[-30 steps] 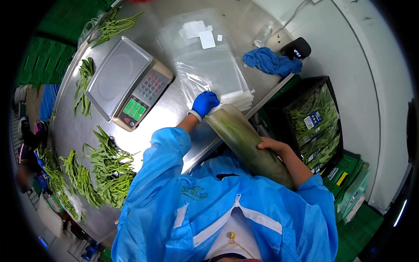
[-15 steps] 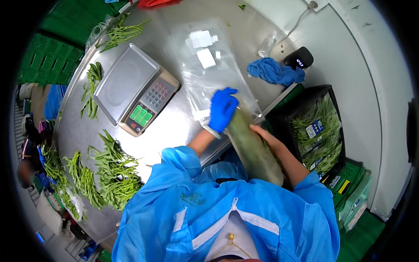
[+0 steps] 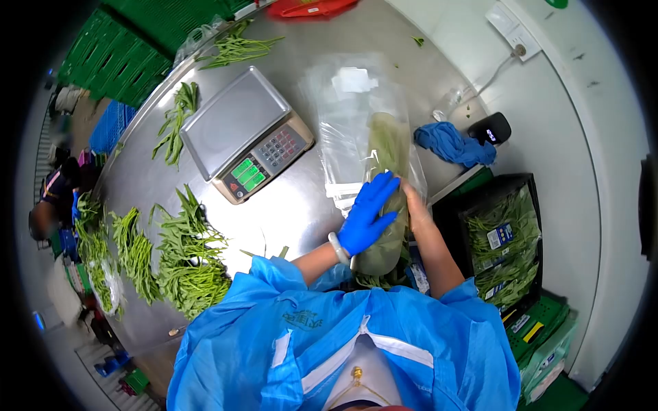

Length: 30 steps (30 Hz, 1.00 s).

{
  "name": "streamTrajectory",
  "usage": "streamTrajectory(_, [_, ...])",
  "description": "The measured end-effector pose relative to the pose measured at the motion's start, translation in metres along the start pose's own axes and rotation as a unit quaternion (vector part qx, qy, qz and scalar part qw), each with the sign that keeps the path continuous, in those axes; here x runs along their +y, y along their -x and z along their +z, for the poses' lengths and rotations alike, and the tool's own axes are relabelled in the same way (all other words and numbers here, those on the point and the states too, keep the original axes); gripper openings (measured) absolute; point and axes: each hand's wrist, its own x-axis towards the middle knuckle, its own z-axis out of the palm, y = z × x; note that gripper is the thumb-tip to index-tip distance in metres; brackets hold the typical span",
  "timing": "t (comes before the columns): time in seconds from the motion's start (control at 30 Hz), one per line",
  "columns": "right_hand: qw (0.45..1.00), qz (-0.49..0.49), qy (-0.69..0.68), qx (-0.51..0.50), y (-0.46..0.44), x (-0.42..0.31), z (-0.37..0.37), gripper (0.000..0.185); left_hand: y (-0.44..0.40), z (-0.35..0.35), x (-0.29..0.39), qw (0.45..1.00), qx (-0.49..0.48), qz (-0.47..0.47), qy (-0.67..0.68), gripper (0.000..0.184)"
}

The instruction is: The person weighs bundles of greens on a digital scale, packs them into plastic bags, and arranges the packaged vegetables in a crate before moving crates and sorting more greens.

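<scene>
A long clear bag of leafy greens (image 3: 388, 140) lies lengthwise between my hands, over the near edge of the metal table. My left hand (image 3: 370, 214), in a blue glove, rests on its left side with fingers stretched out and spread. On the bag's right side is my bare right hand (image 3: 415, 209), holding it, with fingertips partly hidden against the bag. Beneath the far end of the bag is a stack of flat clear plastic bags (image 3: 343, 130), with white labels (image 3: 354, 80) on top.
A digital scale (image 3: 243, 137) stands left of the bags. Bunches of greens (image 3: 192, 264) lie at the table's left. A blue cloth (image 3: 452, 144) and black clock (image 3: 491, 130) sit at right, above a black crate (image 3: 504, 240) of packed greens. Another person (image 3: 58, 185) is at far left.
The bag of greens has swung up and away from my body, its far end now over the flat bags. My left hand has moved nearer and flattened against it. The view has shifted slightly.
</scene>
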Motion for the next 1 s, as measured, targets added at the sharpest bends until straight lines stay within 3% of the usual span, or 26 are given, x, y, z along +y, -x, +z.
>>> streamTrajectory(0.03, [1.0,0.001,0.008,-0.009,0.003,-0.006,0.008,0.041,0.005,-0.005,-0.005,0.995,0.034,-0.029,0.092,0.077])
streamTrajectory(0.07, [0.998,0.007,0.045,0.037,0.008,-0.01,0.017,0.038,0.01,-0.011,-0.009,0.984,0.116,-0.095,0.095,0.079])
streamTrajectory(0.1, [0.999,0.013,0.044,0.02,0.009,-0.008,0.021,0.038,0.014,-0.02,-0.008,0.962,0.2,-0.16,0.097,0.082])
streamTrajectory(0.13, [0.999,0.018,0.047,0.0,0.008,-0.007,0.023,0.038,0.011,-0.035,0.012,0.855,0.145,-0.314,0.386,0.087])
streamTrajectory(0.17, [0.998,0.025,0.05,-0.02,0.006,-0.007,0.025,0.038,0.014,-0.042,0.024,0.716,0.065,-0.433,0.543,0.076])
streamTrajectory(0.2, [0.998,0.027,0.059,0.003,-0.002,-0.001,0.022,0.039,0.035,-0.027,0.004,0.707,-0.042,-0.43,0.56,0.061])
streamTrajectory(0.23, [0.991,-0.016,0.113,0.071,0.006,-0.006,0.043,0.042,0.049,-0.019,0.014,0.719,-0.055,-0.429,0.545,0.053])
streamTrajectory(0.27, [0.996,0.02,0.071,0.056,0.016,-0.017,0.058,0.045,0.059,-0.018,0.027,0.668,-0.064,-0.456,0.585,0.055])
streamTrajectory(0.3, [0.997,0.056,0.026,0.045,0.023,-0.024,0.064,0.048,0.059,-0.028,0.039,0.658,-0.059,-0.474,0.581,0.055])
streamTrajectory(0.33, [1.0,-0.023,-0.003,-0.005,0.026,-0.02,0.065,0.051,0.059,-0.037,0.051,0.647,-0.059,-0.494,0.578,0.056])
streamTrajectory(0.37, [0.999,-0.027,0.028,-0.016,0.031,-0.017,0.066,0.052,0.06,-0.042,0.057,0.634,-0.061,-0.514,0.575,0.056])
streamTrajectory(0.43, [0.995,-0.039,0.089,-0.033,0.054,-0.022,0.077,0.052,0.071,-0.042,0.033,0.663,-0.07,-0.483,0.568,0.057])
streamTrajectory(0.47, [0.974,-0.096,0.204,-0.034,0.067,-0.022,0.078,0.05,0.071,-0.054,0.027,0.668,-0.075,-0.477,0.566,0.056])
streamTrajectory(0.53, [0.884,-0.205,0.418,-0.032,0.094,-0.021,0.078,0.046,0.068,-0.079,0.028,0.699,-0.06,-0.46,0.544,0.056])
streamTrajectory(0.6, [0.748,-0.332,0.572,-0.048,0.13,-0.037,0.096,0.04,0.066,-0.106,0.047,0.706,-0.016,-0.439,0.555,0.055])
streamTrajectory(0.67, [0.544,-0.537,0.644,-0.02,0.14,-0.056,0.108,0.04,0.066,-0.117,0.055,0.713,0.027,-0.402,0.574,0.058])
streamTrajectory(0.7, [0.425,-0.62,0.659,0.02,0.137,-0.066,0.118,0.041,0.062,-0.129,0.066,0.764,0.049,-0.424,0.484,0.059])
streamTrajectory(0.73, [0.383,-0.667,0.631,0.105,0.123,-0.07,0.119,0.033,0.063,-0.132,0.054,0.787,0.02,-0.392,0.476,0.059])
streamTrajectory(0.8, [0.62,-0.505,0.594,0.085,0.087,-0.068,0.103,0.026,0.06,-0.139,0.042,0.848,-0.024,-0.325,0.418,0.061])
streamTrajectory(0.83, [0.723,-0.405,0.556,0.074,0.082,-0.068,0.101,0.024,0.056,-0.14,0.042,0.865,0.0,-0.321,0.385,0.062])
streamTrajectory(0.9, [0.704,-0.435,0.559,0.039,0.096,-0.076,0.112,0.018,0.051,-0.157,0.057,0.878,0.004,-0.315,0.36,0.06])
streamTrajectory(0.93, [0.691,-0.456,0.56,0.021,0.108,-0.086,0.129,0.016,0.051,-0.169,0.07,0.883,-0.005,-0.254,0.394,0.061])
streamTrajectory(0.97, [0.78,-0.441,0.442,0.031,0.137,-0.098,0.149,0.015,0.054,-0.179,0.087,0.882,-0.012,-0.193,0.43,0.063])
streamTrajectory(1.0, [0.769,-0.489,0.412,-0.017,0.152,-0.106,0.155,0.016,0.059,-0.188,0.109,0.862,0.005,-0.185,0.472,0.061])
